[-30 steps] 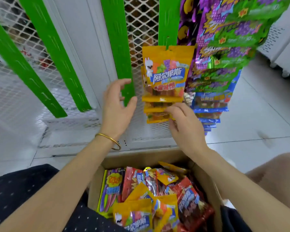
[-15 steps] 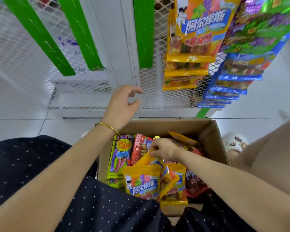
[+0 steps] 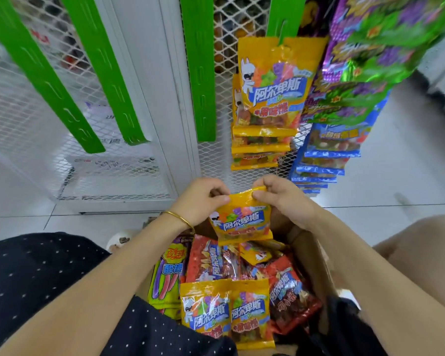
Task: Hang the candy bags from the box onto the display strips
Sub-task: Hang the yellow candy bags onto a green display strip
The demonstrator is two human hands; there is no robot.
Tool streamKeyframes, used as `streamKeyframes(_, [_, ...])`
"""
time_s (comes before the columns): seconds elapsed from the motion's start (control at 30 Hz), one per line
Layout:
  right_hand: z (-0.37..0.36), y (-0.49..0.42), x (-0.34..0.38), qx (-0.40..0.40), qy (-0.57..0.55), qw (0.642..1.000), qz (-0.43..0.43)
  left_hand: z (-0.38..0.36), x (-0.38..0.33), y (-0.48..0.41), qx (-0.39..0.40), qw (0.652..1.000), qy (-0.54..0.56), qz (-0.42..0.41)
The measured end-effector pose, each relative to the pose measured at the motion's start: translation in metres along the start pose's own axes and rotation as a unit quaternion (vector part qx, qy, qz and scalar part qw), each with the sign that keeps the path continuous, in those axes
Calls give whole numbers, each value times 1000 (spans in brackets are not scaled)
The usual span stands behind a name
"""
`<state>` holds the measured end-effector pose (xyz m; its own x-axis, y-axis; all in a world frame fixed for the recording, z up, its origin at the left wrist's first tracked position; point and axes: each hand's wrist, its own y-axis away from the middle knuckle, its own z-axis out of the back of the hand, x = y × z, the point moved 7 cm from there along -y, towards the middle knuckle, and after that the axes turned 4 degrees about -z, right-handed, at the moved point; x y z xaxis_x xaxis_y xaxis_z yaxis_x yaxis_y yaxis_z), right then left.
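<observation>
Both hands were up over the cardboard box (image 3: pixel 316 255), pinching one yellow candy bag (image 3: pixel 242 222) by its top edge: left hand (image 3: pixel 201 201) clamped on the left corner, right hand (image 3: pixel 285 199) on the right. The bag hung just above the pile of loose bags in the box, well below the yellow bags (image 3: pixel 270 98) already on their green strip (image 3: pixel 283 16). Three other green strips (image 3: pixel 201 73) to the left hung bare.

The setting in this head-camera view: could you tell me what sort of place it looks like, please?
Probably a shop floor or stockroom being merchandised: green display strips hang on white mesh racks, one already full of yellow candy bags, above a cardboard box of snacks.
</observation>
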<state>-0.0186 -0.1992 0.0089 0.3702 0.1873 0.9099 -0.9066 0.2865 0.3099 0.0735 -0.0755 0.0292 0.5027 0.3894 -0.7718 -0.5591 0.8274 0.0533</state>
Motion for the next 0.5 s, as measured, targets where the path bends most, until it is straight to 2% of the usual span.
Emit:
streamKeyframes(0.1, [23, 16, 50, -66, 78, 992, 78, 18, -42, -8, -14, 999, 10, -42])
streamKeyframes(0.23, [58, 34, 112, -131, 108, 974, 151, 60, -107, -27, -16, 995, 5, -100])
streamKeyframes(0.33, [84, 45, 151, -165, 119, 961, 189, 111, -156, -50, -128, 980, 48, -144])
streamKeyframes(0.4, [100, 48, 173, -193, 131, 949, 210, 139, -183, -68, -211, 963, 32, -166])
streamKeyframes(0.5, [119, 49, 203, -234, 176, 926, 239, 156, -207, -92, -248, 953, 48, -168])
